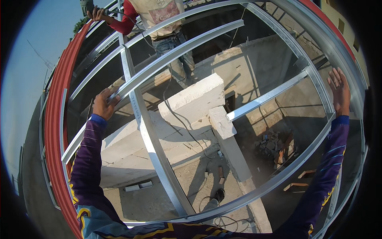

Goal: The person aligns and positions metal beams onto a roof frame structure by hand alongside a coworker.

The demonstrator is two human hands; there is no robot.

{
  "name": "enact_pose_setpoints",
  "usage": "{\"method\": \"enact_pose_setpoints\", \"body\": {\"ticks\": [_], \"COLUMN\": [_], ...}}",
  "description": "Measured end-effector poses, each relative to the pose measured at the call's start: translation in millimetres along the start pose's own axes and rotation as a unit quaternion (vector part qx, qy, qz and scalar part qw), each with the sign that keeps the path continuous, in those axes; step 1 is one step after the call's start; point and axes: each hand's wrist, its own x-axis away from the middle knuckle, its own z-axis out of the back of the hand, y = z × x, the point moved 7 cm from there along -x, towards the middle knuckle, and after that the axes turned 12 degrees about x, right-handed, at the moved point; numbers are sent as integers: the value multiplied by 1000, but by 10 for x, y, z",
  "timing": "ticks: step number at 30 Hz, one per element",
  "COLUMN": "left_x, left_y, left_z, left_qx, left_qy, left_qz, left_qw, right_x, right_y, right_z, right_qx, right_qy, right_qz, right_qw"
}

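Observation:
A long silver steel channel (167, 59) runs slantwise across the frame from upper middle to lower left. My left hand (104, 104) is closed around its edge, close to where it crosses another steel beam (149, 137). On the far right my right hand (340, 91) is raised with its fingers stretched out, against or close beside the curved-looking steel framing (318, 85); contact is hard to tell. A shorter steel piece (270, 95) meets that framing at one end, its other end near a white block (222, 122).
Beyond the channel stands a person (157, 24) holding a dark power tool (86, 7), its black cable (169, 101) hanging down. Below are a pale block wall (195, 97), rubble (272, 145) and a foot (219, 195). Red roof sheeting (59, 127) edges the left side.

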Motion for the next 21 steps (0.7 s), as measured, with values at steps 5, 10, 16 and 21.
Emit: {"method": "enact_pose_setpoints", "body": {"ticks": [5, 10, 16, 21], "left_x": [-376, -704, -751, 28], "left_y": [-108, -62, 296, -192], "left_z": [-419, -855, -1058, -517], "left_qx": [31, 41, 22, 32], "left_qy": [49, 71, 11, -126], "left_qz": [1, 12, 19, 94], "left_qw": [998, 997, 1000, 987], "right_x": [1589, 2207, 1745, 1298], "right_y": [736, 1020, 1130, 1355], "right_z": [-2862, -5044, -6063, -6151], "right_qx": [56, -91, -287, -275], "right_qy": [-295, -391, -104, -35], "right_qz": [-98, -208, -216, -230], "right_qw": [949, 892, 927, 933]}}
